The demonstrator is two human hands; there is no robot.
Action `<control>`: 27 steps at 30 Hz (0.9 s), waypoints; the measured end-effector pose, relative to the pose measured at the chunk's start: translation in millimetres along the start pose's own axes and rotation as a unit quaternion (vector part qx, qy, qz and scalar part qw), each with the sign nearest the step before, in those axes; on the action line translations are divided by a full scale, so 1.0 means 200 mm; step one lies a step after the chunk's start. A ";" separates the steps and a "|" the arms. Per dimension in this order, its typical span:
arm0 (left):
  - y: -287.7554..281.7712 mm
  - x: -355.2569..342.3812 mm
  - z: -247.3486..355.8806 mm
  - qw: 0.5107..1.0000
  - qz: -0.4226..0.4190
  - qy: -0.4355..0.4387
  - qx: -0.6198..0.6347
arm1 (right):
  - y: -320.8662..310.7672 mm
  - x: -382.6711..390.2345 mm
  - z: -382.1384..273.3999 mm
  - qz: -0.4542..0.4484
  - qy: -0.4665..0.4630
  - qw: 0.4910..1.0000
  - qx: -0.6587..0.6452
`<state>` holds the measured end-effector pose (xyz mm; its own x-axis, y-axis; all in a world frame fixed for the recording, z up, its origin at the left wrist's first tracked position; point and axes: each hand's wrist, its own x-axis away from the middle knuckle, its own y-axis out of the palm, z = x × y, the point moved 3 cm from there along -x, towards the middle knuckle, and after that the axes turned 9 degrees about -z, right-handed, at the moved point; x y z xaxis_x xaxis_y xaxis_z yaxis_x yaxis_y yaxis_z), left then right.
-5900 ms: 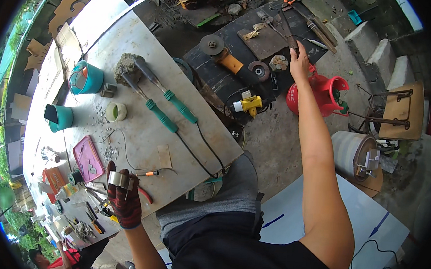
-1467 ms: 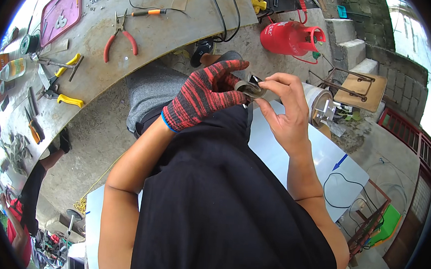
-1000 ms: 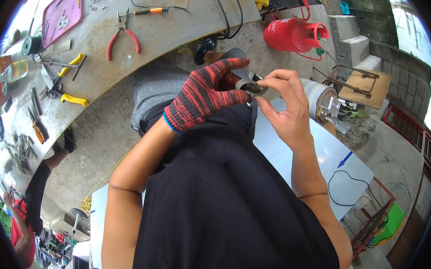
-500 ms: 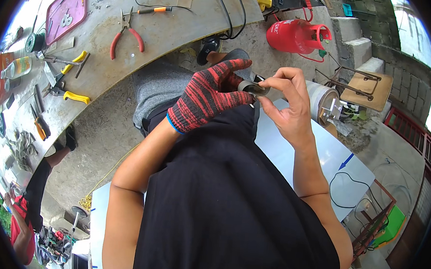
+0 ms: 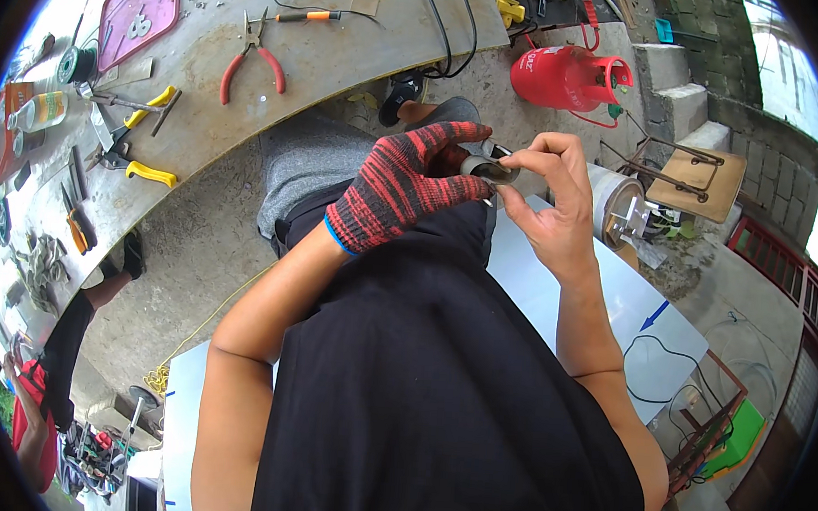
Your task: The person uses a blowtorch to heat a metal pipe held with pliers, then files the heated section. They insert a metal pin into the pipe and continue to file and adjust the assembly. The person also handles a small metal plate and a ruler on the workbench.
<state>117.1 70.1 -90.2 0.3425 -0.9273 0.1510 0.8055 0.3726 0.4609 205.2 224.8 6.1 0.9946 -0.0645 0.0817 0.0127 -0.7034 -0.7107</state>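
My left hand (image 5: 399,185), in a red-and-black striped knit glove with blue cuff, is closed on a short curved metal piece (image 5: 485,170), ring-like and hollow, held above my lap. My bare right hand (image 5: 554,208) meets it from the right, index finger and thumb at its edge, pinching it or a small dark part on it; which, I cannot tell. Just beyond my hands, to the upper left, is the worktable (image 5: 322,63) with red-handled pliers (image 5: 275,65), an orange-handled tool (image 5: 321,16) and yellow-handled tools (image 5: 150,172).
A red gas cylinder (image 5: 560,77) stands beyond the table's edge. To the right are a folded tan chair (image 5: 699,180), a cylindrical drum (image 5: 609,202) and concrete steps (image 5: 671,108). A white board (image 5: 646,359) lies behind my arms. A co-worker in red (image 5: 34,420) is at the far left.
My right hand has come from reaching toward the dark side bench to the metal piece, which my left hand moved from over the table to above my lap. In the last second only small shifts show.
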 end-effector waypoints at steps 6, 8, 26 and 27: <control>0.01 0.02 0.06 0.999 0.024 -0.013 -0.036 | 0.00 0.00 0.00 -0.003 0.003 1.000 0.002; 0.01 0.04 0.09 0.998 0.033 -0.013 -0.056 | 0.00 0.01 0.01 -0.005 0.000 1.000 0.001; 0.05 0.08 0.16 0.977 0.092 0.037 -0.190 | 0.03 0.03 0.07 0.016 -0.013 0.998 -0.057; 0.05 0.08 0.16 0.977 0.091 0.038 -0.189 | 0.03 0.03 0.07 0.023 -0.013 0.998 -0.060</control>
<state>115.2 57.9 -54.8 0.5202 -0.8443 0.1288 0.8440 0.5312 0.0734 212.8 230.6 -7.9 0.9962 -0.0817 0.0310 -0.0446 -0.7804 -0.6236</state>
